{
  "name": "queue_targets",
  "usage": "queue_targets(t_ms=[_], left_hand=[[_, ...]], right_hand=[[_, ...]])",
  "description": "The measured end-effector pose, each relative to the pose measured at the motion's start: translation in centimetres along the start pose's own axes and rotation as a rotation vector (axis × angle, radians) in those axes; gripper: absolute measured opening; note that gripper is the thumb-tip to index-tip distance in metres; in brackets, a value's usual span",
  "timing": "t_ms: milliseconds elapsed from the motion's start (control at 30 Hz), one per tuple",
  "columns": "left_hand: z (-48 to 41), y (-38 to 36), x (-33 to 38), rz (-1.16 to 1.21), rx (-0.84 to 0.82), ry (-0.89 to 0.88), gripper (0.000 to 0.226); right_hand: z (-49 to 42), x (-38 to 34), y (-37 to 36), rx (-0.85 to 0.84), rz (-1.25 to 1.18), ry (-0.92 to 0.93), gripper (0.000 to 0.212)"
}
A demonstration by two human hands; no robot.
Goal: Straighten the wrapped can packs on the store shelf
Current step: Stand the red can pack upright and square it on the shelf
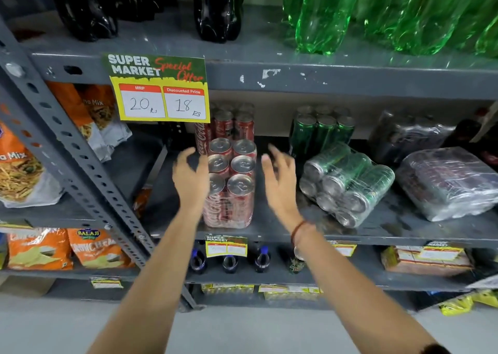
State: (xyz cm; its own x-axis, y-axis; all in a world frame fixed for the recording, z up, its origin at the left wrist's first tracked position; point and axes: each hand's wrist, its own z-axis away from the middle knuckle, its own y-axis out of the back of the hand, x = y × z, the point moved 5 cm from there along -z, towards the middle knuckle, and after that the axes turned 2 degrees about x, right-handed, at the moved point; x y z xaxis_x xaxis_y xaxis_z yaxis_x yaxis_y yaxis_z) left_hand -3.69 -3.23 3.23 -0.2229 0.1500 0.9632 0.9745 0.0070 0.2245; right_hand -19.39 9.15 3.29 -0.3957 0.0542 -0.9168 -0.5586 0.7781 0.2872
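A plastic-wrapped pack of red cola cans (231, 189) stands upright near the front of the grey middle shelf (269, 232). My left hand (190, 173) hovers at its left side, fingers spread, holding nothing. My right hand (279, 175) is a short gap off its right side, also spread and empty. A second red pack (231, 125) stands behind it. To the right a wrapped pack of green cans (347, 183) lies on its side, askew, with an upright green pack (322, 131) behind. At far right a dark wrapped pack (450, 182) lies tilted.
A price sign (159, 89) hangs from the upper shelf edge over the red cans. Dark and green bottles stand on the shelf above. A slanted perforated steel upright (80, 162) borders the left, with orange snack bags beyond it. Small bottles sit on the shelf below.
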Motion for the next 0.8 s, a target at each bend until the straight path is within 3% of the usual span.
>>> queue_targets(t_ms=[67,200,267,400,500,633,800], left_hand=[[5.2,-0.3,0.0,0.031,0.117,0.000,0.057],[10.3,-4.1,-0.7,-0.129,0.020,0.042,0.100],[9.9,-4.8,-0.6,-0.193,0.038,0.064,0.113],[6.5,-3.5,-2.0,-0.140,0.066,-0.001,0.109],[1.3,-1.2,-3.8,-0.140,-0.178,-0.071,0.102],[-4.7,0.8,-4.2,-0.284,-0.569,-0.123,0.101],[-6.5,0.6,-3.8,-0.334,-0.824,-0.116,0.108]], right_hand=[[-4.1,-0.6,-1.1,-0.130,0.079,0.021,0.043],[-7.0,-0.5,-5.2,-0.568,0.165,-0.001,0.048],[-7.1,0.0,-6.2,-0.632,0.215,0.047,0.047],[-7.4,1.2,-5.6,-0.510,0.381,0.141,0.050],[-6.5,1.6,-4.5,-0.401,0.431,0.136,0.059],[-2.6,0.6,-4.7,-0.213,0.312,0.125,0.064],[1.7,-0.5,-5.7,0.061,0.329,0.059,0.054]])
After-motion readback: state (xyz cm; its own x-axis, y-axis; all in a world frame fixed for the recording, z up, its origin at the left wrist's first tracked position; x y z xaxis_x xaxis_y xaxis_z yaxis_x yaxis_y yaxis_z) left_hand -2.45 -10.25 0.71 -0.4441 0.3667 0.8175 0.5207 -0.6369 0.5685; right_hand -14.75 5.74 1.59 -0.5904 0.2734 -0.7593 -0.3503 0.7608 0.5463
